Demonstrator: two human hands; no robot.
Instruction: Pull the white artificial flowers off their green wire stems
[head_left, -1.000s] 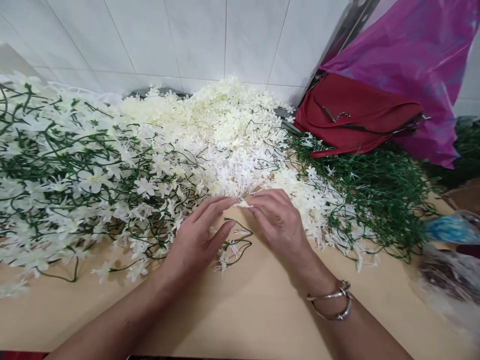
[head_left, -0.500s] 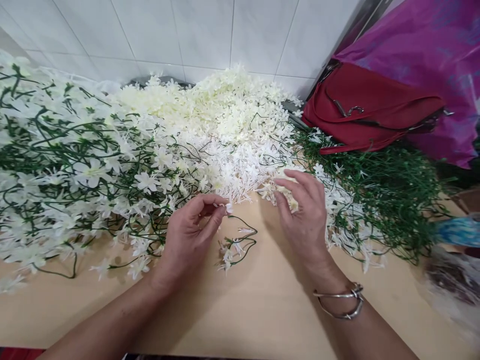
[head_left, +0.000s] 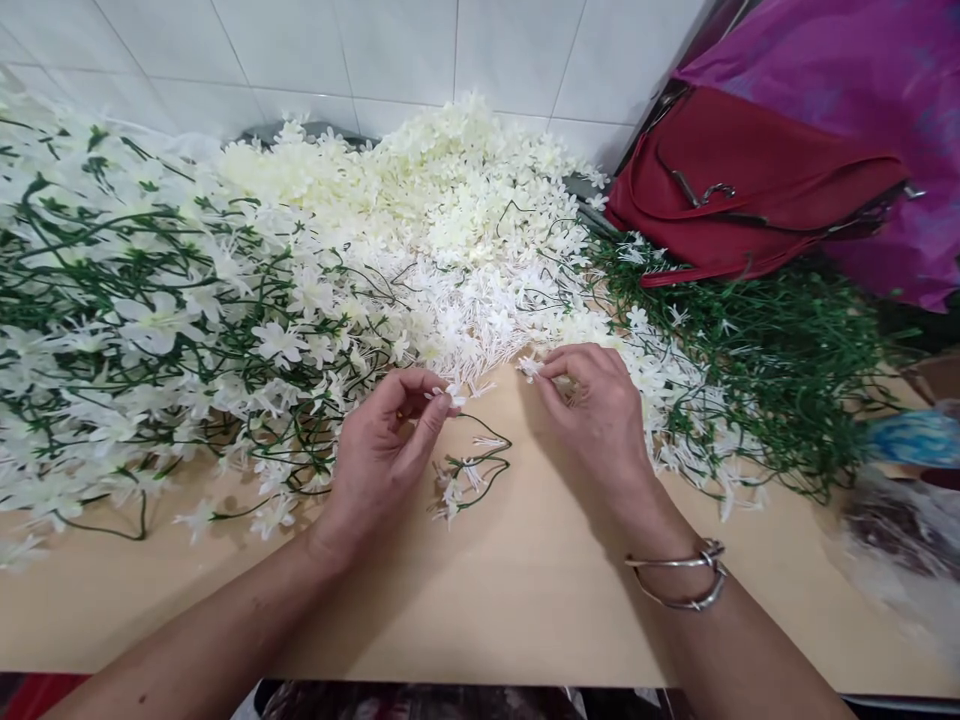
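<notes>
Between the thumb and index finger of my left hand [head_left: 386, 440] is a small white artificial flower [head_left: 451, 396], at the upper end of a thin green stem [head_left: 499, 458]. The stem bends down over the table and carries more white bits and blossoms at its lower end. My right hand [head_left: 600, 405], with a silver bangle on the wrist, pinches a loose white artificial blossom [head_left: 529, 367]. A short gap separates the two hands. Behind them spreads a heap of loose white blossoms [head_left: 480, 230].
Many white flowers on green stems [head_left: 150, 320] are piled at the left. A bundle of green stems [head_left: 780, 370] lies at the right, under a red handbag [head_left: 757, 180] and beside a purple bag [head_left: 847, 70]. A tiled wall [head_left: 405, 50] stands behind the table [head_left: 465, 610].
My right hand's fingers have closed from a loose spread into a pinch, and a white blossom now shows in them. My left hand keeps its hold. The view has tilted slightly downward.
</notes>
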